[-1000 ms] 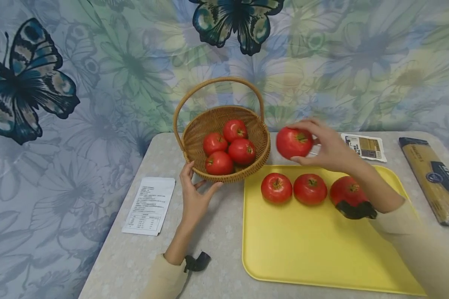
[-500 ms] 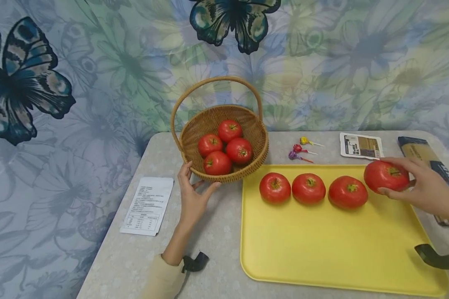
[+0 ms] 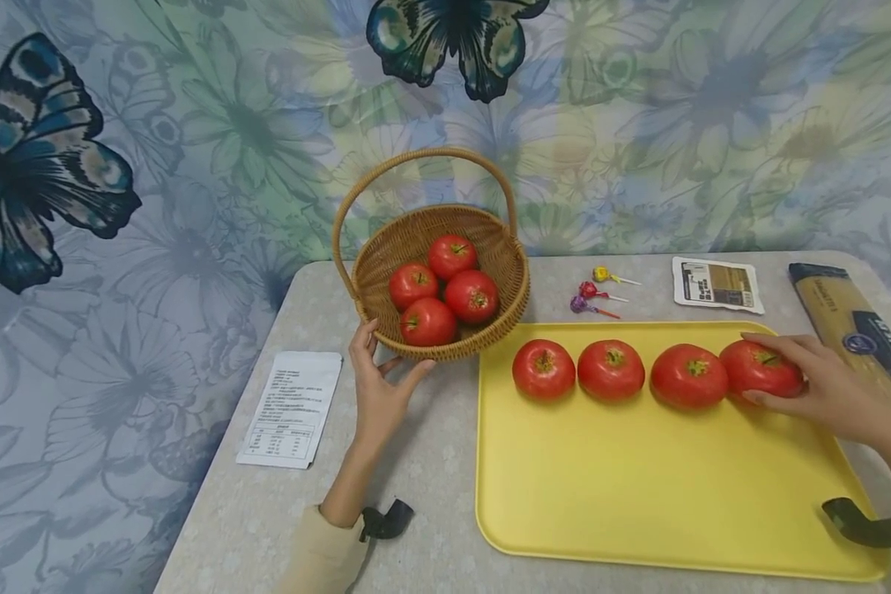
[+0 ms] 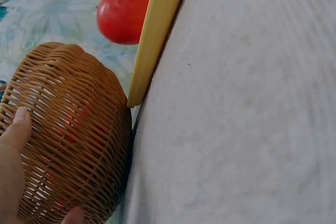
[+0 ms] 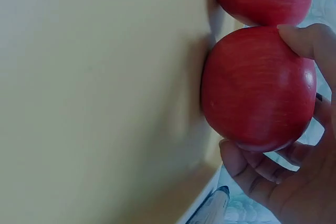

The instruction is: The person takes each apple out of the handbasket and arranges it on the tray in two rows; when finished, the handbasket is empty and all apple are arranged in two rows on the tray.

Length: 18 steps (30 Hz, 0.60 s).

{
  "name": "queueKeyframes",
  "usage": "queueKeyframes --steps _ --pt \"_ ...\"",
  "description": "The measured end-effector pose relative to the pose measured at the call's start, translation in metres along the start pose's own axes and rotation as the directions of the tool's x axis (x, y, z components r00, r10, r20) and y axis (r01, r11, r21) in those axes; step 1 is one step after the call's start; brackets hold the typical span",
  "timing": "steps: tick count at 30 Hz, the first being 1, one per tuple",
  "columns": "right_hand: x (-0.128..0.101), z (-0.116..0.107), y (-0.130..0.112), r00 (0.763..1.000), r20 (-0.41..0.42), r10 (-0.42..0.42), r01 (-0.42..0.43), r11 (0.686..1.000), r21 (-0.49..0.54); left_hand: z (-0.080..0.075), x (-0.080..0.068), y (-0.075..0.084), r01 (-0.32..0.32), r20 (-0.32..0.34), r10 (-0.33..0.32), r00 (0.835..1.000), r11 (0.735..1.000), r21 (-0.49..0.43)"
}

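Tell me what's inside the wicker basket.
Four red fruits show inside the wicker basket, clustered toward its near side, with bare weave behind them. Their undersides hide the basket's floor there, so anything beneath them cannot be seen.

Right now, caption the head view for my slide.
Left hand touches a wicker basket of red fruits; right hand grips another beside three on a yellow tray.

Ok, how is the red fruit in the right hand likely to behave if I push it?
The red fruit will probably roll, given its rounded sides. Its glossy skin looks smooth, so the fingers of the right hand might slip. It also appears to touch the neighboring fruit, so pushing that way would likely nudge that one too.
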State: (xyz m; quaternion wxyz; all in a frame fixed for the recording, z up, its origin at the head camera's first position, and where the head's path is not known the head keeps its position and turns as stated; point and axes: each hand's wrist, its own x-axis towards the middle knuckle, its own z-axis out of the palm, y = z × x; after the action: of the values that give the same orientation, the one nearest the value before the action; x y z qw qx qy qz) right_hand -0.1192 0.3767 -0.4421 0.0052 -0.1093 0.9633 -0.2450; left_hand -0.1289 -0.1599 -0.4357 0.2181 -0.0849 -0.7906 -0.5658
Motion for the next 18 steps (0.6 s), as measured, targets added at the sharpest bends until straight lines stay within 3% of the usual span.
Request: queueKeyframes --steps 9,18 --pt "0.000 -0.006 -0.013 0.999 0.018 0.028 -0.028 0.999 0.037 0.000 0.000 0.000 0.007 0.007 -0.007 1.000 1.000 -0.009" --pt "0.005 -0.006 -0.033 0.996 -0.037 -0.075 0.077 0.996 0.044 0.000 0.000 -0.006 0.019 0.001 -0.019 1.000 1.000 -0.009"
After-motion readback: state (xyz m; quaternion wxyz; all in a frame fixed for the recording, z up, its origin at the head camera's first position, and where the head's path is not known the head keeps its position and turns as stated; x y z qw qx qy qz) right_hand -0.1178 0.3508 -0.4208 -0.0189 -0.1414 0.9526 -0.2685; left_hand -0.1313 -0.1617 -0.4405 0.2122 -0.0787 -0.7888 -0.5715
